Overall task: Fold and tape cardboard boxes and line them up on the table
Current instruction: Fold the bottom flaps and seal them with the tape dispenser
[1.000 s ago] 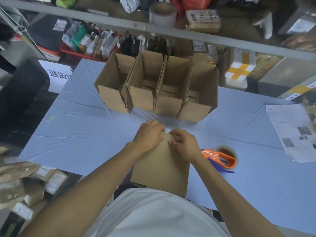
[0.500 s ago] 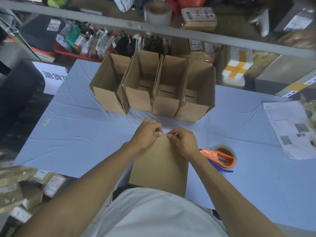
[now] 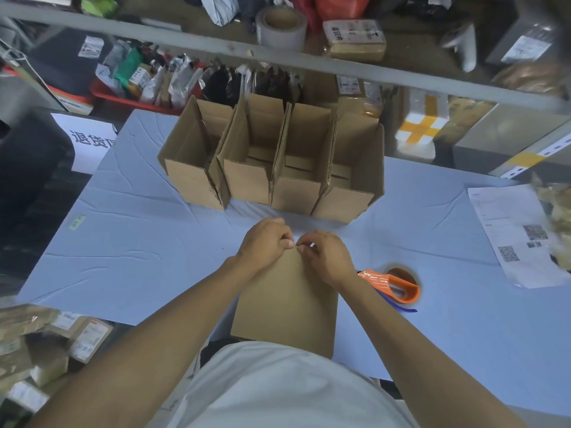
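Head view: we see a flat cardboard box (image 3: pixel 285 301) lying on the blue table (image 3: pixel 139 261) at the near edge, its long side running from 6 o'clock toward 12 o'clock, its near end just above a white shirt (image 3: pixel 278 387). We note both hands at the far edge of this box, fingertips almost touching each other. The left hand (image 3: pixel 265 242) has its fingers curled, pinching the far edge; the right hand (image 3: pixel 327 254) likewise pinches that edge with curled fingers, so both grips are narrow and hold cardboard. At 12 o'clock from the hands we count four open boxes (image 3: pixel 272 168) standing upright in a row, side walls touching, flaps up. At 3 o'clock from the flat box, just beside the right wrist, lies an orange tape dispenser (image 3: pixel 398 282) on the table, apart from the box. Farther toward 3 o'clock a printed sheet (image 3: pixel 513 239) with codes rests flat on the table. Beyond the table at 12 o'clock a grey shelf rail (image 3: pixel 340 66) crosses the frame, with a tape roll (image 3: pixel 282 27) on the shelf behind it.
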